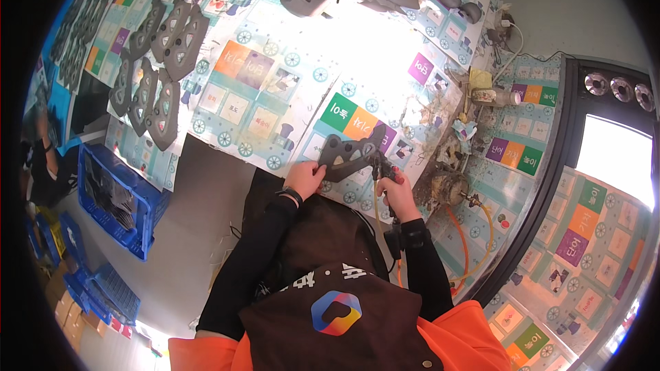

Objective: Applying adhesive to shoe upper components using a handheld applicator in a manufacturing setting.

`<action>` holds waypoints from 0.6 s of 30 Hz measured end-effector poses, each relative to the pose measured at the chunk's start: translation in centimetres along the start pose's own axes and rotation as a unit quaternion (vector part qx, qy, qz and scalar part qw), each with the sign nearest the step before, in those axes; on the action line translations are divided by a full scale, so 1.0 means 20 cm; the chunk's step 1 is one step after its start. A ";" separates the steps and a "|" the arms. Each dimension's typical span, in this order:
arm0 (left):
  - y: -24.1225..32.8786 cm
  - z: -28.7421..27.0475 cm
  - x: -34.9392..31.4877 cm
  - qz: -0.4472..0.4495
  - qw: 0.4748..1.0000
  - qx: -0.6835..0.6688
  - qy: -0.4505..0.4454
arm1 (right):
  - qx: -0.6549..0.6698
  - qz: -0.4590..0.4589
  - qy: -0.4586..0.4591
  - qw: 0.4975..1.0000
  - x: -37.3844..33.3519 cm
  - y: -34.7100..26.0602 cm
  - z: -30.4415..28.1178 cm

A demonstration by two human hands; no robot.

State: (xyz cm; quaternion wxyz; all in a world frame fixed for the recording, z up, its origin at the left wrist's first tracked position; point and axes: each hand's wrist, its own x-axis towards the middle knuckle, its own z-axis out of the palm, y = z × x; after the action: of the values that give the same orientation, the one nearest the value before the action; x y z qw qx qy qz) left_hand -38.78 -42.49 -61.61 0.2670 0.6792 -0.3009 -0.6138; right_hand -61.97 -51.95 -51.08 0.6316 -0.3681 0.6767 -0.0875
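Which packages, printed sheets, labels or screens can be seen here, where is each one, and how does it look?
Printed play-mat sheets: cover the worktable; pale, with train pictures and orange, green and purple squares.
Same printed sheets: on the right wall; same coloured squares.
Apron logo: on the person's brown apron; a rounded hexagon ring in blue, red, yellow and orange.
Blue crates: on the floor, left; rectangular plastic, holding dark parts.
Bright panel: far right; white, blown out.

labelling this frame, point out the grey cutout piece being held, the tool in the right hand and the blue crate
grey cutout piece (347, 154): head view, on its flat middle.
tool (382, 165): head view, on its dark body above the right hand.
blue crate (148, 223): head view, on its near side wall.
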 end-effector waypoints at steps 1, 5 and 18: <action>0.00 0.00 0.00 0.002 1.000 0.000 0.000 | 0.000 0.000 0.001 1.000 0.00 0.01 0.00; 0.02 0.00 0.00 -0.009 1.000 -0.010 -0.007 | -0.003 -0.007 0.001 1.000 0.01 0.02 0.01; 0.00 0.00 0.00 0.001 1.000 -0.003 -0.008 | -0.019 -0.007 -0.034 0.999 -0.01 -0.05 0.07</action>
State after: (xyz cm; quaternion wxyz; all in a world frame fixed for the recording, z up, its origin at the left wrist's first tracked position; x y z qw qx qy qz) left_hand -38.73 -42.51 -61.57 0.2671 0.6733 -0.3014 -0.6201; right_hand -60.32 -51.99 -50.68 0.6470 -0.3871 0.6536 -0.0662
